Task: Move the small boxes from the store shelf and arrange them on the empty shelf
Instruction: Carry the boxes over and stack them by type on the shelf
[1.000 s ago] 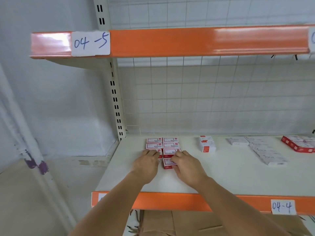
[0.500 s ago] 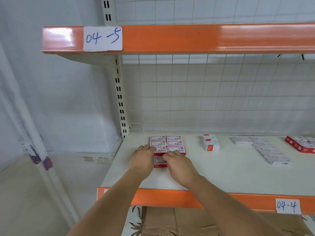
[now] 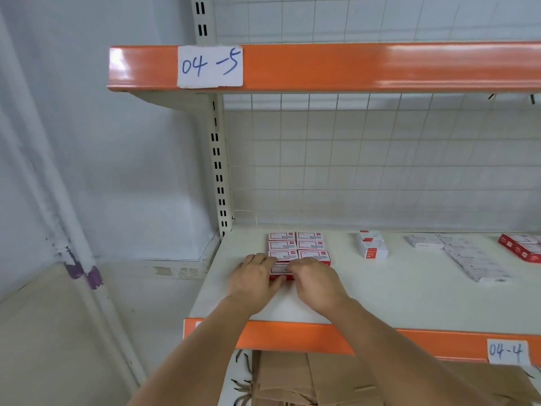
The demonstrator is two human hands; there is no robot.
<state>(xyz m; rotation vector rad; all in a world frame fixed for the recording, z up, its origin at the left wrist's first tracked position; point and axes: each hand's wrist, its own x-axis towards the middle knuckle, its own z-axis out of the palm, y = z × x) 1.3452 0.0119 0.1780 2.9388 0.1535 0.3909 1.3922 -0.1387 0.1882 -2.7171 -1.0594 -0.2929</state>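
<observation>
Both hands palm-down around one small box

Both hands around a small box on the shelf

The white shelf with an orange front edge carried a tight two-column block of red-and-white small boxes near its left rear corner. Just right stood a white box stack. Farther right lay flat white packets, and red boxes sat at the right edge.
</observation>
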